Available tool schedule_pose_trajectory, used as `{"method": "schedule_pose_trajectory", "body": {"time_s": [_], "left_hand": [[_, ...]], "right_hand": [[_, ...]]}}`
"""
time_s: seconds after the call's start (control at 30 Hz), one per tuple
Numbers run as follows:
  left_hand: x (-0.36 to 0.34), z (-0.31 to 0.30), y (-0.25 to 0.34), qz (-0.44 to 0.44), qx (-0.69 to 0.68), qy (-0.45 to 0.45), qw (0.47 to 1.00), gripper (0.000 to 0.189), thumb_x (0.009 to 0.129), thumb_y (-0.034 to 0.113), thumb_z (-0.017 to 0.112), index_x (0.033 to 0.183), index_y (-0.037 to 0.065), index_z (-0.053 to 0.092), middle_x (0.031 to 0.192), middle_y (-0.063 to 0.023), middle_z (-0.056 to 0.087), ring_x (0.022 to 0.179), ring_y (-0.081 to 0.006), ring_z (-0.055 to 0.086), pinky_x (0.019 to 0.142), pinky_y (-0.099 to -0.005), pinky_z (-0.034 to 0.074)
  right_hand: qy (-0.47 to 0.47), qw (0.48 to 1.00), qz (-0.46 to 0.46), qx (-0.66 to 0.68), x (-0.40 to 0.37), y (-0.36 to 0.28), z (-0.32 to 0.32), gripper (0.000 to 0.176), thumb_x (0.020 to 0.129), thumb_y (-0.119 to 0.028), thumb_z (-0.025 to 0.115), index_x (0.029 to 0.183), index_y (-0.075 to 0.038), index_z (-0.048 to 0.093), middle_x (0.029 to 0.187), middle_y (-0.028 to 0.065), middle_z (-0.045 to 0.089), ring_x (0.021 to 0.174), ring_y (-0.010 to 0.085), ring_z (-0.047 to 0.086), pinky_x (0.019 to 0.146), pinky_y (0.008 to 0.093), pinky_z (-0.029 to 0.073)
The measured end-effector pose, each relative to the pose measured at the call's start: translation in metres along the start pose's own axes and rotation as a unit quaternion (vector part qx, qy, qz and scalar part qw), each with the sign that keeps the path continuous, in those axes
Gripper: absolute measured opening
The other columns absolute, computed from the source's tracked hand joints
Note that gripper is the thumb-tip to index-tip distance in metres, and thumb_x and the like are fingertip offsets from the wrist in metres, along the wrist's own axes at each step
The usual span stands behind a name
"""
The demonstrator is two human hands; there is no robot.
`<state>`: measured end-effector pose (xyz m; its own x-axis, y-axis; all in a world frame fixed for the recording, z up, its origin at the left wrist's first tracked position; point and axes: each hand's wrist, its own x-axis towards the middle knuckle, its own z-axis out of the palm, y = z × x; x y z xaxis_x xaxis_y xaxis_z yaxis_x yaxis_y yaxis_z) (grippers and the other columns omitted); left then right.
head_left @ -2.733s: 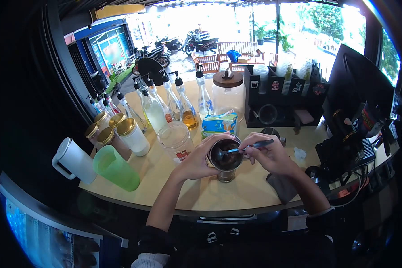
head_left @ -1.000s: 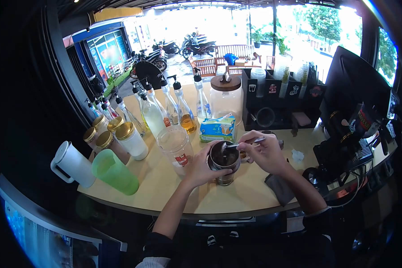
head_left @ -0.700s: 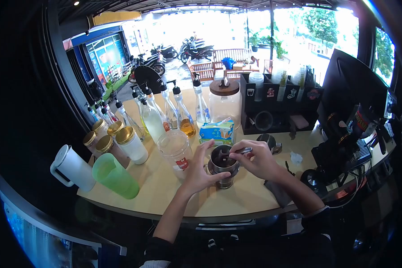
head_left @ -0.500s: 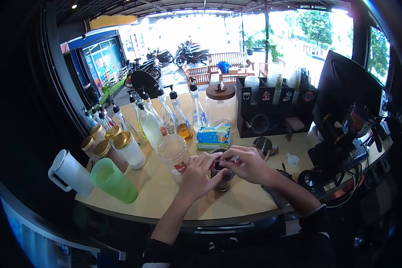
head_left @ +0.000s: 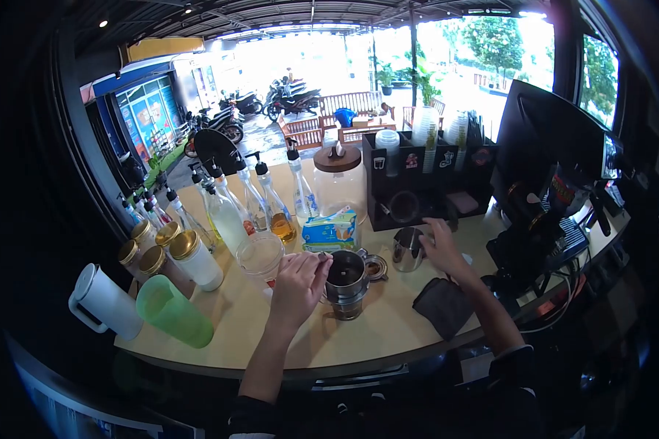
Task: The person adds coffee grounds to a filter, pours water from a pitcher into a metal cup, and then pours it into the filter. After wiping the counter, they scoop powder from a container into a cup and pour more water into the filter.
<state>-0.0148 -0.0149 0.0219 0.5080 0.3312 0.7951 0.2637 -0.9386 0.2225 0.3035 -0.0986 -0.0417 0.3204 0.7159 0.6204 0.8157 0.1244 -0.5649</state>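
A metal drip filter [head_left: 345, 276] with dark contents sits on a small glass [head_left: 348, 310] in the middle of the counter. My left hand [head_left: 296, 285] is at the filter's left rim, thumb and fingers pinched together; what they hold there I cannot make out. Fingers apart, my right hand [head_left: 445, 249] reaches beside a shiny metal pitcher [head_left: 408, 249], with nothing in its grasp. A small round metal lid [head_left: 375, 268] lies just right of the filter. Left of it stands a clear plastic jug [head_left: 261, 253], partly behind my left hand.
A dark folded cloth [head_left: 444, 306] lies at front right. Behind are a tissue pack [head_left: 329, 233], pump bottles [head_left: 277, 206] and a black cup organizer [head_left: 426, 192]. Gold-lidded jars [head_left: 196, 261], a green pitcher [head_left: 174, 311] and a white jug [head_left: 104, 301] stand left.
My hands, together over the filter before, have separated. The right has moved away to the pitcher, while the left stays at the filter's rim. The whole view has shifted slightly.
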Motion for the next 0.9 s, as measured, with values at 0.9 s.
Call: {"method": "schedule_pose_trajectory", "body": {"time_s": [0.9], "left_hand": [[0.001,-0.015,0.008,-0.148,-0.096,0.061,0.982,0.011,0.085,0.007,0.064,0.095,0.003,0.062,0.075,-0.0081,0.065,0.07,-0.0212,0.062,0.067,-0.0349,0.048]], "right_hand": [[-0.002,0.945,0.075,0.319,0.018,-0.029,-0.011,0.022,0.1,-0.02,0.049,0.083,-0.006,0.049,0.07,-0.0063,0.042,0.066,0.0025,0.039,0.061,0.0201,0.034]]}}
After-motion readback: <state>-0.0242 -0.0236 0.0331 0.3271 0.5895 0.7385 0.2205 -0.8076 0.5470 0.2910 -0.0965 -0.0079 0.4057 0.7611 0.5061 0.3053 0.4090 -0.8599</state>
